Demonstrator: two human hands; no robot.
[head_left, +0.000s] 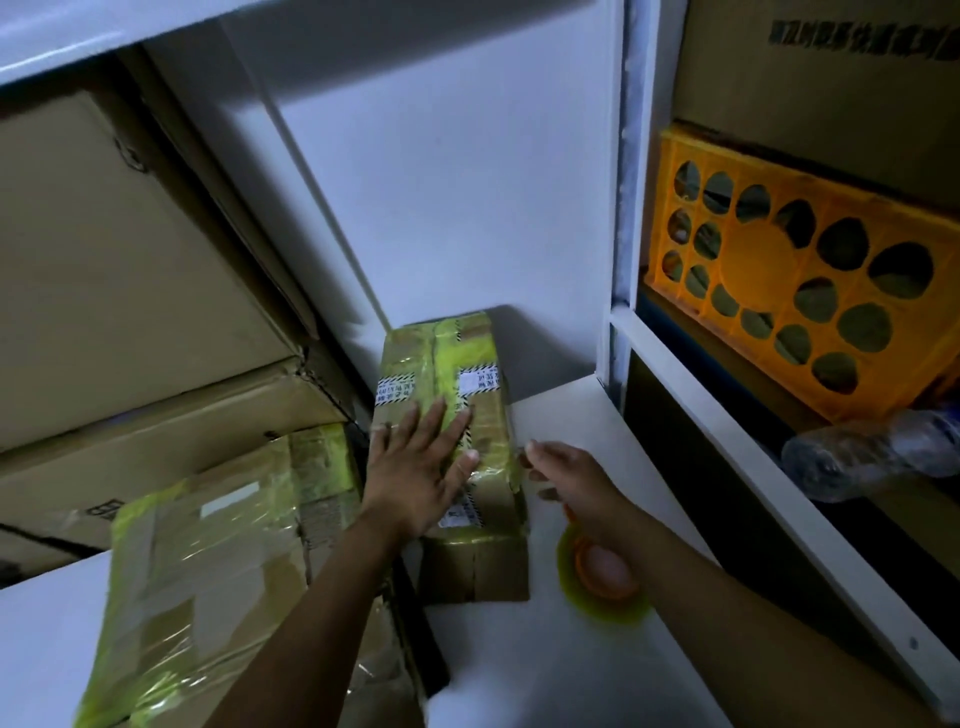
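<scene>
A brown cardboard parcel (447, 358) bound with yellow-green tape and bearing white labels lies on a white shelf (571, 675) against the back wall. My left hand (415, 467) presses flat on its top, fingers spread. My right hand (571, 483) hovers just right of the parcel's near corner with curled fingers, gripping the orange handle of a tape dispenser (602, 577). The dispenser's yellow-green tape roll hangs under my wrist, close above the shelf.
A second taped parcel (208, 545) lies tilted at the lower left. Large brown cartons (104, 260) are stacked on the left. Right of a white upright, an orange plastic crate (779, 270), a clear plastic bottle (872, 452) and another carton (831, 78) fill the neighbouring shelf.
</scene>
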